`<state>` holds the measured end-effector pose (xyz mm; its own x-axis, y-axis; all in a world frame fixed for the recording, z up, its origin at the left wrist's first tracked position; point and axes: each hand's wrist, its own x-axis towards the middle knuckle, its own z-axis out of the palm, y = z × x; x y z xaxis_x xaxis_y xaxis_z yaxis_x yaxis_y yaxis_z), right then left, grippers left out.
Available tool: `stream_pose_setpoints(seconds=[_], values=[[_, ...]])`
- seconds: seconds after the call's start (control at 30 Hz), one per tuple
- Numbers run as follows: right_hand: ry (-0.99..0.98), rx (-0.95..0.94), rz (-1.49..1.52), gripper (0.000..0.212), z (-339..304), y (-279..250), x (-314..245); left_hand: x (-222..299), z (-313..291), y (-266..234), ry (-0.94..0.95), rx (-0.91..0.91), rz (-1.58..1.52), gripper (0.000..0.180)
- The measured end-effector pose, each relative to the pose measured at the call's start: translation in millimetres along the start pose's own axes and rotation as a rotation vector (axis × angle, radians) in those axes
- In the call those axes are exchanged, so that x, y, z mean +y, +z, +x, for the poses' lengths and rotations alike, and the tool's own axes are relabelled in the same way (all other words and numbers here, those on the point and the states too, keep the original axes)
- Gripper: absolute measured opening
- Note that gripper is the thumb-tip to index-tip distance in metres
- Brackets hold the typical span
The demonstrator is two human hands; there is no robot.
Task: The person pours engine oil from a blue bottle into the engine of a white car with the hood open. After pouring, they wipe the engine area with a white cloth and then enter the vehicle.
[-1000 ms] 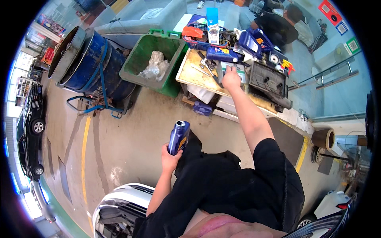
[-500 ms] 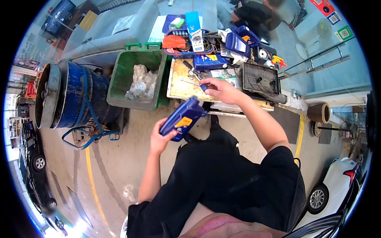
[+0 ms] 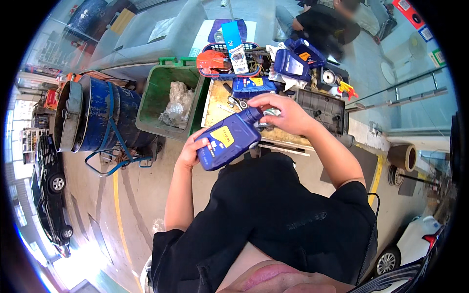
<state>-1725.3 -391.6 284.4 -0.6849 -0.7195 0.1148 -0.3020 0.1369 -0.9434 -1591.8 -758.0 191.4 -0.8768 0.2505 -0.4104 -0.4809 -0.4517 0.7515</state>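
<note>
My left hand (image 3: 190,149) is wrapped round the lower end of a dark blue plastic oil bottle (image 3: 233,141) with a yellow label. The bottle is tilted, its neck pointing up and to the right. At the neck sits a dark blue bottle cap (image 3: 251,115), with the fingers of my right hand (image 3: 286,115) closed round it. Just beyond that hand, a metal hand tool (image 3: 238,103) lies on the worn tabletop (image 3: 213,105). Another blue bottle (image 3: 254,86) lies behind it on the table.
A basket (image 3: 207,73) holds an orange packet and a blue-and-white box (image 3: 234,46). More blue bottles (image 3: 293,63) and a black plastic housing (image 3: 320,110) are at the right. A green bin (image 3: 146,110) and blue drum (image 3: 110,115) stand left. A person (image 3: 322,24) is behind.
The bottle has moved up and turned its label toward me, its neck meeting my right hand. The cap that my right hand held apart is now at the neck.
</note>
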Motion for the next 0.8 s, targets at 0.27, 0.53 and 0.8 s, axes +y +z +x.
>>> stream_pose_setpoints(seconds=[0.27, 0.53, 0.8], values=[[0.352, -0.011, 0.008, 0.031, -16, -40, 30, 12, 21, 73, 0.169, 0.163, 0.569, 0.067], [0.637, 0.021, 0.412, 0.066, -35, -50, 99, 51, 39, 135, 0.613, 0.199, 1.273, 0.058], [0.471, -0.071, 0.467, 0.060, -35, -80, 80, 52, 60, 148, 0.532, 0.223, 1.189, 0.060]])
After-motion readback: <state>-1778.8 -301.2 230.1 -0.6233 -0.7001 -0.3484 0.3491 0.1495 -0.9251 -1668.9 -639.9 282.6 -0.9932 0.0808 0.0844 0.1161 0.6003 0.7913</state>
